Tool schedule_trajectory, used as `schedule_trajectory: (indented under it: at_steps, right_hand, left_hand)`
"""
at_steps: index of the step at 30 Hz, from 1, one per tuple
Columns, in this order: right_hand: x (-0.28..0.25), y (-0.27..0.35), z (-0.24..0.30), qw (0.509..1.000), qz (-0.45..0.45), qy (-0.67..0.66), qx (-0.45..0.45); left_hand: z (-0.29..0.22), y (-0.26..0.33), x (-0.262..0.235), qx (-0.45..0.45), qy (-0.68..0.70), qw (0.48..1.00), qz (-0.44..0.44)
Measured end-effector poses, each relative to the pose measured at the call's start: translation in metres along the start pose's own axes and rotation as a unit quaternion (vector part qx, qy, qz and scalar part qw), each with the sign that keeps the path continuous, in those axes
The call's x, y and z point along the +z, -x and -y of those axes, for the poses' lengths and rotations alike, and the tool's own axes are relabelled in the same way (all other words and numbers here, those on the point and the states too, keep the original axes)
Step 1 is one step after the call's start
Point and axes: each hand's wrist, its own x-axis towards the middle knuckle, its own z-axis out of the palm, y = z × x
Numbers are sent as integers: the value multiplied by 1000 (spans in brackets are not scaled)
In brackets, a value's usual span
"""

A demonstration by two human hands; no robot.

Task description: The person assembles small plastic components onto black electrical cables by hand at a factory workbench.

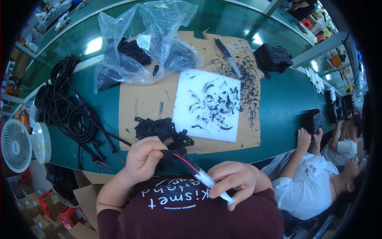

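Observation:
My left hand [145, 159] is closed in a pinch in front of my chest, at the end of a black cable [119, 138] that runs in from the coil on the left. A thin red wire [184, 161] shows just past its fingertips. My right hand [234, 179] grips a clear plastic syringe [203, 177], thumb at the plunger end. The syringe's tip reaches toward my left hand and a small dark part there, which I cannot make out. Beyond my hands lies a pile of flat black plastic pieces [157, 129], next to a white foam sheet [207, 99] smeared with black.
A cardboard sheet [147, 101] lies on the green table [274, 119]. On it rest a clear plastic bag [159, 40] of black parts and another syringe [229, 57]. Black cable coils [75, 107] and a fan [16, 145] are leftward; a black box [273, 57] and co-worker [310, 183] rightward.

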Motion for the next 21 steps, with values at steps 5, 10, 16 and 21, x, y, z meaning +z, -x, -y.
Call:
schedule_trajectory:
  at_steps: [5,10,16,21]
  right_hand:
    - [-4,-3,5,999,5,27,16]
    - [-10,0,10,890,-45,372,259]
    - [-9,0,-11,792,-29,491,361]
    - [7,-35,-26,817,-66,515,252]
  left_hand:
    - [5,3,3,-8,17,1000,-18]
    - [8,7,8,-89,122,978,-141]
    - [5,6,8,-115,183,963,-160]
    - [2,6,12,-112,231,954,-157]
